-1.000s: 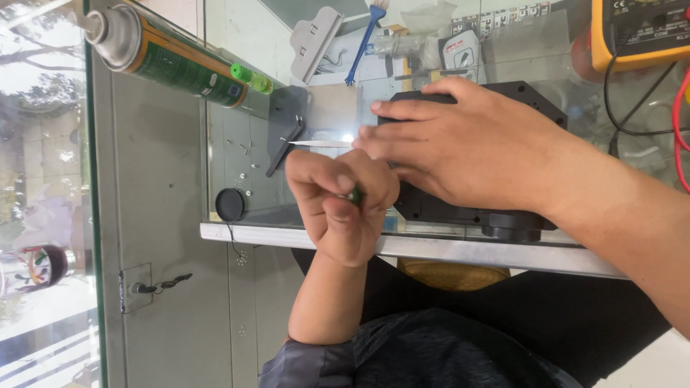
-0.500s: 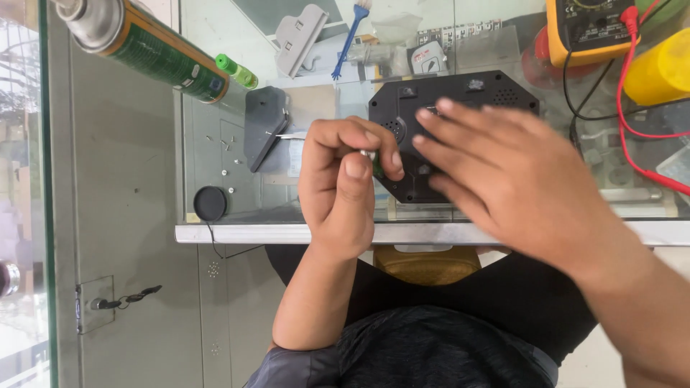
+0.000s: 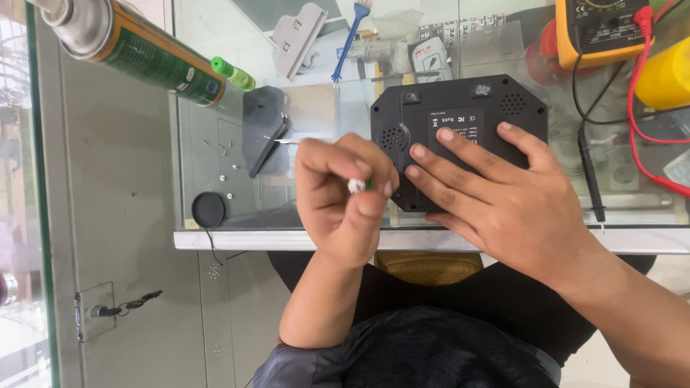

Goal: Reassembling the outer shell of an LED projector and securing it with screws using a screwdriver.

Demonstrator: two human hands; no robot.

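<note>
A black, flat, many-sided electronic device (image 3: 460, 108) lies back side up on a glass counter (image 3: 287, 239). My right hand (image 3: 496, 194) rests flat on its lower half with the fingers spread, pressing it down. My left hand (image 3: 338, 194) is just left of the device, fist closed, pinching a small tool with a white and green end (image 3: 357, 185) between thumb and fingers. A thin metal shaft (image 3: 286, 141) sticks out past the knuckles to the left. I cannot tell whether it belongs to the tool.
A green spray can (image 3: 136, 50) lies at the top left. A black plate (image 3: 262, 126), tiny loose screws (image 3: 223, 147) and a round black cap (image 3: 208, 209) sit left of my hands. A multimeter (image 3: 604, 29) with red leads (image 3: 640, 108), a yellow object (image 3: 665, 72) and a blue brush (image 3: 350, 39) are at the back.
My right hand has slid down off the top of the device, baring its upper half. My left hand stays closed on the small tool, now closer to the counter's edge.
</note>
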